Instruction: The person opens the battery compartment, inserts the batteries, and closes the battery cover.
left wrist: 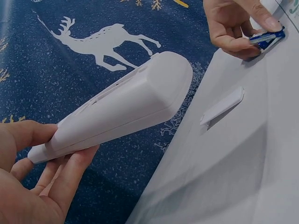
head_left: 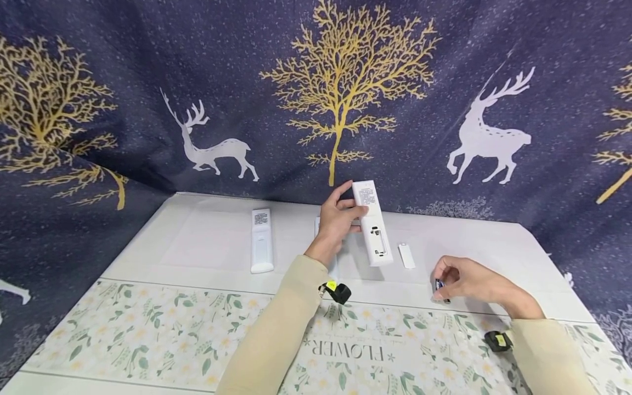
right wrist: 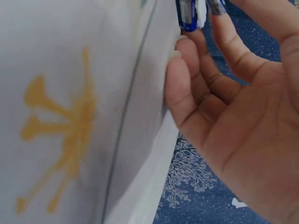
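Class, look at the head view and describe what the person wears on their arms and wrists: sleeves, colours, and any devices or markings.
Both arms are covered by long, plain cream-beige sleeves reaching to the wrists. The left hand and right hand are bare, with no gloves or rings visible. A small black device with a yellow-green marking sits at the left wrist, and a matching black device with a yellow patch at the right wrist.

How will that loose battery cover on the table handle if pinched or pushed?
The battery cover looks thin, flat plastic: probably light and stiff, unlikely to roll. Lying flat on the smooth white table, it would likely slide when pushed and be awkward to pinch.
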A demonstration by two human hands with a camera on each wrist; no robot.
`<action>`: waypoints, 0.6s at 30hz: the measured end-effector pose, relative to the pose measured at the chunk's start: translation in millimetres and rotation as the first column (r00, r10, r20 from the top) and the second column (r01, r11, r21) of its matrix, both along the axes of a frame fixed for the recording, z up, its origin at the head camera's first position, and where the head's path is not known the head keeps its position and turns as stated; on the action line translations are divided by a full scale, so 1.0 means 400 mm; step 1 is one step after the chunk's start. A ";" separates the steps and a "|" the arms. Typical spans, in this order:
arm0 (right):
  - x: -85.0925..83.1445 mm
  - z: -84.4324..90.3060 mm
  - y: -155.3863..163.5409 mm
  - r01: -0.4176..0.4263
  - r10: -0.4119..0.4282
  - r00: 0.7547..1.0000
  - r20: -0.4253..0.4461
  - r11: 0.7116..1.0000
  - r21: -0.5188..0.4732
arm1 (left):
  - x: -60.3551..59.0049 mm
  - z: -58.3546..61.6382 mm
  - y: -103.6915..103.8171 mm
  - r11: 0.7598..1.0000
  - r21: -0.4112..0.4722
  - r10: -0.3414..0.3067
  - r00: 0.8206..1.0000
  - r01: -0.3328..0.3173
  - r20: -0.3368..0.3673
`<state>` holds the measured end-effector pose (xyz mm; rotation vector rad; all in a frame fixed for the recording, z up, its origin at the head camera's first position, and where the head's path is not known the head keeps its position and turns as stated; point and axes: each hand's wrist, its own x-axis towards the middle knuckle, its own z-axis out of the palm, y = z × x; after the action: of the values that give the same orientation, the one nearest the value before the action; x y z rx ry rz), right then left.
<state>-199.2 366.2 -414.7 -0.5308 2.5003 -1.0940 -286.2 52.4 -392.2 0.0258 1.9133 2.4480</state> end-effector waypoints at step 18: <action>-0.006 0.001 -0.012 0.129 -0.132 0.970 -0.205 0.991 -0.029 | -0.002 -0.002 0.004 1.000 -0.002 -0.003 1.000 0.003 -0.003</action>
<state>-201.6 361.5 -414.3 -0.5137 2.7436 -1.1601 -287.0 53.9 -393.0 0.0326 1.9156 2.4451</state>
